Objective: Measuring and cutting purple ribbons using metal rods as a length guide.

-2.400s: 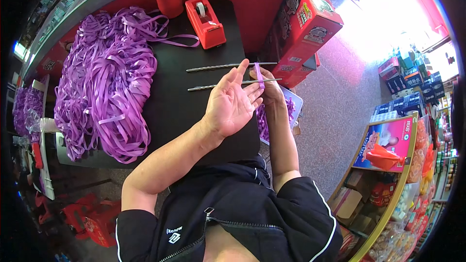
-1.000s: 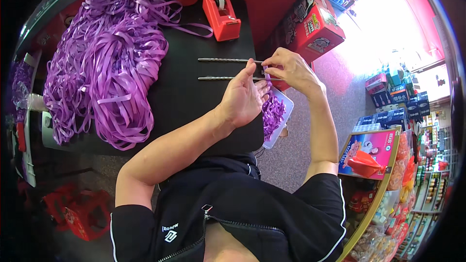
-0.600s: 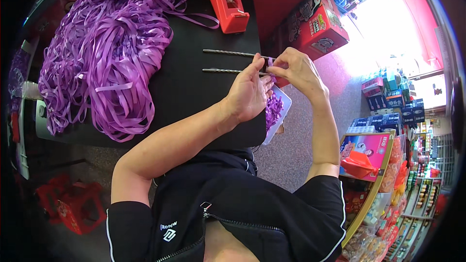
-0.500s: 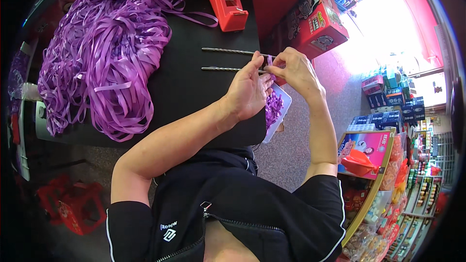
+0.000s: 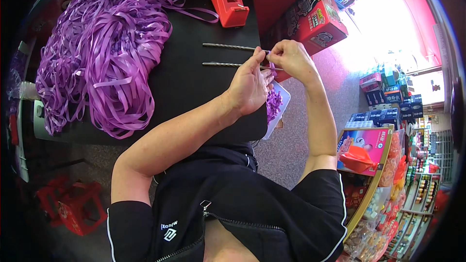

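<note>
Two thin spiral metal rods that look like drill bits, an upper one (image 5: 227, 45) and a lower one (image 5: 218, 64), lie nearly parallel at the right side of the black table (image 5: 182, 102). My right hand (image 5: 294, 62) pinches a strip of purple ribbon (image 5: 273, 69) by the rods' right ends. Beside it my left hand (image 5: 244, 90) has its fingers stretched out, the thumb at the upper rod and the palm across the lower one. Below the hands, a white plastic tub (image 5: 284, 106) holds short purple ribbon pieces (image 5: 273, 104). Fingers partly hide the rods' right ends.
A big tangled heap of purple ribbon (image 5: 121, 58) covers the table's left. At the back stands a red tape dispenser (image 5: 230, 7). A red carton (image 5: 323, 22) is beyond the right edge, a goods shelf (image 5: 371, 179) at lower right, red stools (image 5: 77, 211) at lower left.
My right hand has shifted slightly up, and its pinched fingers have moved above the lower rod with the ribbon strip. My left hand stays nearly in place.
</note>
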`<state>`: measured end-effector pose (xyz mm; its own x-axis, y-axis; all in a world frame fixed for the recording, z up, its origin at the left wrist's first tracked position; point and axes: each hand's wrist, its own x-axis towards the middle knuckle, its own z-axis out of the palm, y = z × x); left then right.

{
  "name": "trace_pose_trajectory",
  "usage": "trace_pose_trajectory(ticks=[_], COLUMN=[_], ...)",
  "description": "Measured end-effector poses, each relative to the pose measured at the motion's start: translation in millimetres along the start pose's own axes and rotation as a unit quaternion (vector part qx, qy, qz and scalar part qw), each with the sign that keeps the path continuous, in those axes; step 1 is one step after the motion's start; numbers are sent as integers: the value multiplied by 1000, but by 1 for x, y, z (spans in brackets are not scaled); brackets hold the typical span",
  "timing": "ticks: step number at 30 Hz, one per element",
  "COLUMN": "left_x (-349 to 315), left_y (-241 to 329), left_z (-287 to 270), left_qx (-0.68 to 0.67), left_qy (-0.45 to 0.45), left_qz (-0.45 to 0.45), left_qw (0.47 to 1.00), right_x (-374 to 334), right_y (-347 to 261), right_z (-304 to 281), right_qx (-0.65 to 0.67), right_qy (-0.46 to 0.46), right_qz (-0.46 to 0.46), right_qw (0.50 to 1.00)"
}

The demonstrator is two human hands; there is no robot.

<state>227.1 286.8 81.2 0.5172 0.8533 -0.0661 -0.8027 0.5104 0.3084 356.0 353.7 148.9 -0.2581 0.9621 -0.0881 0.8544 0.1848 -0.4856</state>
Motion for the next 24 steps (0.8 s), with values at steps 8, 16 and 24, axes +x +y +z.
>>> trace_pose_trajectory(ticks=[8,16,24], left_x=[-1,0,-3], left_y=[2,2,0], left_z=[4,2,2], left_qx=[-19,-28,-25], left_qy=[6,-14,-8], left_qz=[-12,-18,-17], left_qw=[1000,999,1000], right_x=[12,9,-8], right_y=[6,62,86], right_z=[-9,-3,-6], right_qx=[-19,53,129], right_qy=[-47,45,100], right_qz=[-7,5,2], right_qw=[999,998,987])
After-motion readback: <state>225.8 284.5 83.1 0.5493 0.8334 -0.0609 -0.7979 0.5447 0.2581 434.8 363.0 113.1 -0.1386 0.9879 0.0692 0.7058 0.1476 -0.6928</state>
